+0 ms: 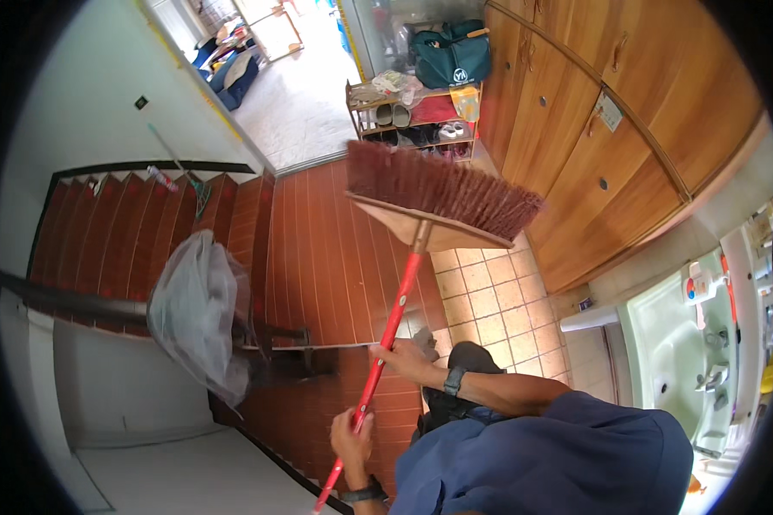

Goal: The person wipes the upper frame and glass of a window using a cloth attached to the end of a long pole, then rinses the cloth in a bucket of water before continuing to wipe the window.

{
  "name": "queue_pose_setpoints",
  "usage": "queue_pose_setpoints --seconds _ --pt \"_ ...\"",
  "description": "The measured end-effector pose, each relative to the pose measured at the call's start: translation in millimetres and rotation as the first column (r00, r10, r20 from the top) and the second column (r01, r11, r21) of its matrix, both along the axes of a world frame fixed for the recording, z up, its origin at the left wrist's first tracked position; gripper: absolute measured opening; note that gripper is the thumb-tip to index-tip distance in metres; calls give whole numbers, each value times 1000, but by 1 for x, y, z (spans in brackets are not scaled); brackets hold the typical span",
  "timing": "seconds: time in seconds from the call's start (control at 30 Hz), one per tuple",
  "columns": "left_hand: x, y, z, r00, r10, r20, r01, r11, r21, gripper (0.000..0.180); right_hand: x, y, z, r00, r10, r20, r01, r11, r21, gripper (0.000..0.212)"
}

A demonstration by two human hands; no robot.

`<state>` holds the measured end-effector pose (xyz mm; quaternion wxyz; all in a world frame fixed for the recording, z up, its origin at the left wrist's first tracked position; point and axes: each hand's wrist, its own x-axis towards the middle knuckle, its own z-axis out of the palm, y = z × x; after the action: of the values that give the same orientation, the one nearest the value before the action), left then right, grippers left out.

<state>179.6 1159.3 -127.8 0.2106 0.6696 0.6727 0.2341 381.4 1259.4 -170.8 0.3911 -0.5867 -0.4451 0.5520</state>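
A broom [401,296] with a red handle, a wooden block and dark reddish-brown bristles slants across the middle of the view. Its bristles point away from me, raised toward the shoe rack. My right hand [410,361] is wrapped round the middle of the handle, a watch on its wrist. Lower down, near the handle's end, my left hand [352,436] is closed round the same handle, with a dark band on that wrist. The handle's tip sticks out below the left hand.
Brown-tiled stairs [120,227] lie left, with a clear plastic bag [199,313] on the railing [77,296]. A green rake-like tool [199,196] leans on the steps. Ahead stands a shoe rack [414,120] with a green bag [451,56]. Wooden cabinets [567,163] and a sink [674,352] are right.
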Motion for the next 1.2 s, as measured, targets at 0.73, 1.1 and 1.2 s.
queue_pose_setpoints --seconds 0.73,1.1,1.2 --pt "76 497 2 561 577 594 -303 811 -501 16 128 523 10 891 454 30 -452 890 -57 28" --pt "15 733 -33 268 508 819 242 787 -567 25 164 866 127 821 261 508 -416 883 219 25" --pt "13 803 -24 249 451 857 281 813 -510 27 170 946 172 794 117 597 -297 931 211 23"
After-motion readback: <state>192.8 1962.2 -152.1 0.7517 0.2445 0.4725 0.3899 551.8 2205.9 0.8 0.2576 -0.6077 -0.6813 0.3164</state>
